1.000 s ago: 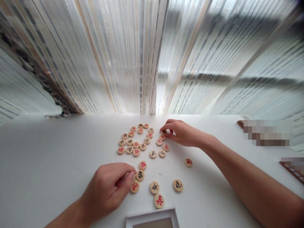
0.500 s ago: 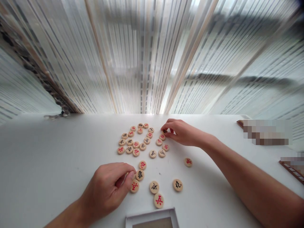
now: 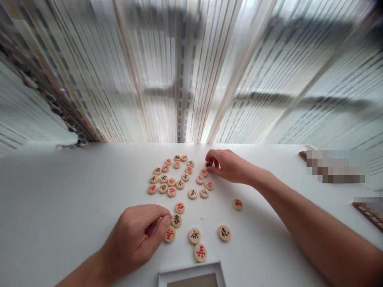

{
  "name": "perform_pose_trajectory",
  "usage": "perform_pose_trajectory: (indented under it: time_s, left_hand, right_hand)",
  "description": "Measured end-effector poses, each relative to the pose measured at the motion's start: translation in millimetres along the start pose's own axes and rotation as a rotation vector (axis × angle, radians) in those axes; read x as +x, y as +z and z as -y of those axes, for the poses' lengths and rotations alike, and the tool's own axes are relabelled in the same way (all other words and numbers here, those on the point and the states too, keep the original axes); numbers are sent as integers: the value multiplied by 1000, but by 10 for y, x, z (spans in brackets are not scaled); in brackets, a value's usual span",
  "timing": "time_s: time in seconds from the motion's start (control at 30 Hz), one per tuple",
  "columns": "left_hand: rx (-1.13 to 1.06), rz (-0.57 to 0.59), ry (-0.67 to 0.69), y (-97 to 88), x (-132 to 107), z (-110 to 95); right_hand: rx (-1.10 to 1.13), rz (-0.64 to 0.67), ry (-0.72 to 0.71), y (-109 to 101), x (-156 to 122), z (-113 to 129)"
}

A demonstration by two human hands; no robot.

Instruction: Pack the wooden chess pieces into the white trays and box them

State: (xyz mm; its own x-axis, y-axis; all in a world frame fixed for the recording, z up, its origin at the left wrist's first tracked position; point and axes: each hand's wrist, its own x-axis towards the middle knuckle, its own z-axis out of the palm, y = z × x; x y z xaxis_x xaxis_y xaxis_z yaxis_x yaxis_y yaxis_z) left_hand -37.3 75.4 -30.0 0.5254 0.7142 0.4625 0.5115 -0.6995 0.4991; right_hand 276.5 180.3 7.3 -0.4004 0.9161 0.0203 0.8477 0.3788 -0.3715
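Wooden Chinese chess pieces with red or black characters lie on a white table point(image 3: 89, 191). At the far right of the group, the thumb and fingers of my right hand point(image 3: 226, 164) pinch a black-marked piece point(image 3: 208, 164). Just below it sits a red-marked piece point(image 3: 203, 172). My left hand point(image 3: 140, 231) has its thumb and forefinger pressed together, touching or right beside a black-marked piece point(image 3: 176, 220) and a red-marked piece point(image 3: 170, 234). Whatever lies between its fingertips is hidden.
Several more pieces form a loop point(image 3: 171, 182) beyond my left hand. Nearer me are loose pieces point(image 3: 224, 233) and a pale open box point(image 3: 221, 275) at the bottom edge. Brown-edged objects point(image 3: 329, 177), partly blurred out, rest at right. Striped curtains point(image 3: 191, 79) hang behind the table.
My right hand has shifted slightly right, and the black-marked piece at its fingertips with it; more of that piece shows. My left hand stays in place.
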Motion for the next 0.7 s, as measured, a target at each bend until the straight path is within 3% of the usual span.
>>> perform_pose_trajectory:
  time_s: [0.47,0.7]
  left_hand:
    - [2,-1,6,5,8,-3]
    - [-1,-3,14,2,17,-6]
  right_hand:
    - [91,-46,-2,8,9,-23]
    - [349,-77,41,-30,-18,8]
